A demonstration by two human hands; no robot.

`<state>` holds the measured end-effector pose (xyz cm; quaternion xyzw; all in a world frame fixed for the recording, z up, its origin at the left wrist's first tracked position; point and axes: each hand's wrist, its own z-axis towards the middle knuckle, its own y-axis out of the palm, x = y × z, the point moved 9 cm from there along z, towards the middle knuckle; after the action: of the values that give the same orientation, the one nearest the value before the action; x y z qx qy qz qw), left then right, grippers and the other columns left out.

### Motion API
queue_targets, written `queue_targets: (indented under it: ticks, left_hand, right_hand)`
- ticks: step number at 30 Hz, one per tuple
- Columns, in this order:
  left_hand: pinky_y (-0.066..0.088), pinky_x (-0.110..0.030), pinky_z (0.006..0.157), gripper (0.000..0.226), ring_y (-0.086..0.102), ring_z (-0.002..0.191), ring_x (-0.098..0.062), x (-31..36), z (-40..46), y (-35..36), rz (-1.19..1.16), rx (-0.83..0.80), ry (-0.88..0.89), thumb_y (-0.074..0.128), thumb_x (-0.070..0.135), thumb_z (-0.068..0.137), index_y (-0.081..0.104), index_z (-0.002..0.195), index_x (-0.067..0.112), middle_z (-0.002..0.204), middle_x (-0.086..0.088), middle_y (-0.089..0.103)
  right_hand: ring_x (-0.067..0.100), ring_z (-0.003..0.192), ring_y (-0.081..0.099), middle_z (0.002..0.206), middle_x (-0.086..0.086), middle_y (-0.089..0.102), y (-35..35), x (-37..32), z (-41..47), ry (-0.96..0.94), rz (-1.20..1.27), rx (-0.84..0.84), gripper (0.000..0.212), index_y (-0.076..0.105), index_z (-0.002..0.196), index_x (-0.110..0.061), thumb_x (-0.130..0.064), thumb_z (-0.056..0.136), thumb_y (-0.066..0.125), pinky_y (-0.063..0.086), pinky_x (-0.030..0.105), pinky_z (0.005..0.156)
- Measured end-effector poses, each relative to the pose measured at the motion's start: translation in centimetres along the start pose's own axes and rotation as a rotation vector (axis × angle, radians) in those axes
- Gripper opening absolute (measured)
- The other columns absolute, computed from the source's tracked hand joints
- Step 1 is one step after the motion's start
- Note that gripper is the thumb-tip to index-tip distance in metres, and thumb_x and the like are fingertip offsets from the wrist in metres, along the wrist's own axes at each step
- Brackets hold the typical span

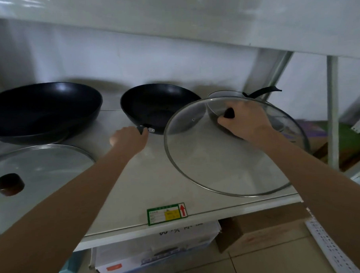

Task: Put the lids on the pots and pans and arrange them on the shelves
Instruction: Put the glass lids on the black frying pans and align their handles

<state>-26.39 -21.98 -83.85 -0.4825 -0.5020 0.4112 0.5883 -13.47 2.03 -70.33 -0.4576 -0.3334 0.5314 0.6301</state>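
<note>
Neither wok [159, 108] was covered yet: right hand [244, 121] fingers clenched a glass lid's [227, 155] knob, left hand [129, 139] fingers wrapped its handle.

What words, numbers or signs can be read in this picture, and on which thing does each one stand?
Shelf label on the front edge of the shelf: a red arrow that points up on its right end; the print in the green frame and yellow patch is too small to read.
Carton under the shelf: dark characters along its top edge, cut off and blurred, not readable; a blurred strip of print on its front, not readable.
No readable text on the pans or lids.
</note>
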Motion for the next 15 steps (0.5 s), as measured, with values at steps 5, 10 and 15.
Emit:
queue_targets:
  ticks: [5, 10, 15]
  left_hand:
    - [0.046, -0.033, 0.073, 0.062, 0.064, 0.088, -0.032, 0.3, 0.6, 0.3, -0.008, 0.046, -0.034, 0.021, 0.043, 0.101, 0.065, 0.100, 0.000, 0.093, -0.016, 0.067]
    - [0.039, -0.031, 0.054, 0.040, 0.054, 0.073, -0.025, 0.1, -0.4, 0.5, 0.100, 0.054, 0.055, 0.023, 0.018, 0.103, 0.041, 0.137, 0.007, 0.083, -0.009, 0.052]
    - [0.039, -0.033, 0.060, 0.044, 0.051, 0.074, -0.026, -2.6, -0.3, 0.1, 0.121, 0.035, 0.098, 0.021, 0.017, 0.101, 0.033, 0.143, 0.011, 0.080, -0.007, 0.049]
  right_hand:
    - [0.032, 0.093, 0.063, 0.098, 0.013, 0.069, 0.8, 0.3, 0.7, 0.024, 0.058, 0.045, 0.031, 0.064, 0.105, -0.017, -0.038, 0.084, 0.056, 0.048, 0.034, 0.078]
    - [0.034, 0.088, 0.062, 0.081, 0.009, 0.059, 1.7, 0.1, 0.4, 0.020, 0.086, 0.054, 0.024, 0.062, 0.094, -0.012, -0.033, 0.084, 0.054, 0.043, 0.032, 0.070]
    - [0.031, 0.084, 0.059, 0.080, 0.007, 0.058, 2.8, -0.5, 0.2, -0.004, 0.107, 0.024, 0.021, 0.058, 0.088, -0.013, -0.034, 0.084, 0.056, 0.036, 0.029, 0.066]
